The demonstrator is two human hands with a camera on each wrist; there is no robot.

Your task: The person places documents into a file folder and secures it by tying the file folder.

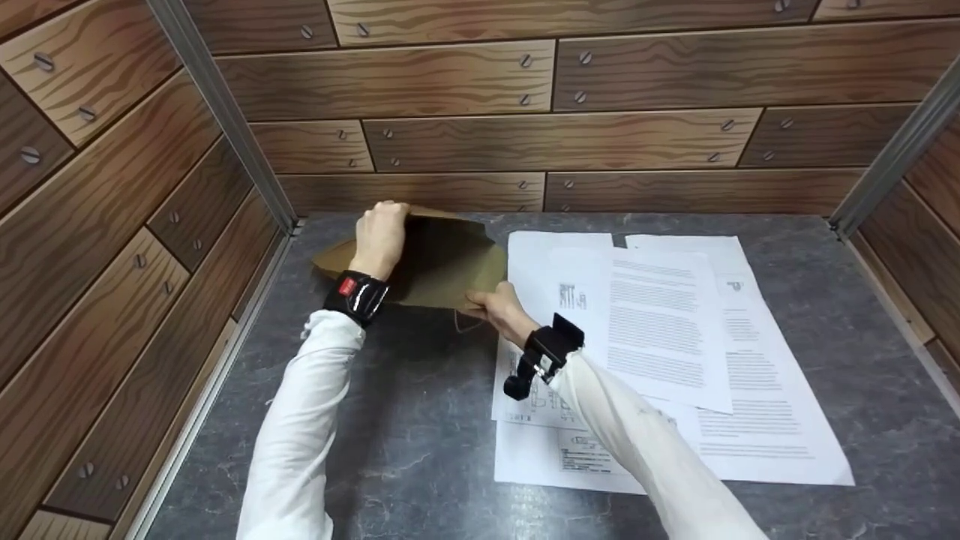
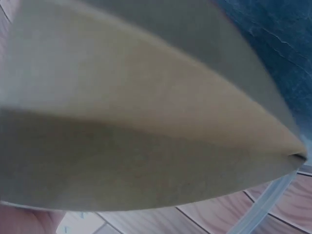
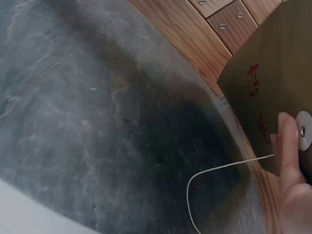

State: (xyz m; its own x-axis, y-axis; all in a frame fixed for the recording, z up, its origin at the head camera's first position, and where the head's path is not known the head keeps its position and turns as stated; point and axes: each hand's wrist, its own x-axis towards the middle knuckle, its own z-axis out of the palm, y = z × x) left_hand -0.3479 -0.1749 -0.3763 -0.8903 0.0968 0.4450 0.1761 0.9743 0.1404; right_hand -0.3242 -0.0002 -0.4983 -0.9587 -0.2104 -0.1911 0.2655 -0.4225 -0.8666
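Note:
A brown kraft document envelope (image 1: 446, 262) is held up above the left part of the grey tabletop. My left hand (image 1: 381, 236) grips its far left edge, fingers curled over and out of sight. At the lower right corner my right hand (image 1: 504, 309) pinches the envelope beside its white round button (image 3: 304, 130). A thin pale string (image 3: 195, 176) hangs in a loop from there. Red characters show on the envelope's face in the right wrist view. Folded brown inner surfaces (image 2: 146, 97) of the envelope spread across the left wrist view. Whether anything is inside is hidden.
Several printed white sheets (image 1: 660, 322) lie overlapping on the tabletop (image 1: 420, 435) to the right, partly under my right forearm. Wood-patterned panels (image 1: 450, 82) wall the back and sides, with a metal post (image 1: 225, 112) at the back left corner.

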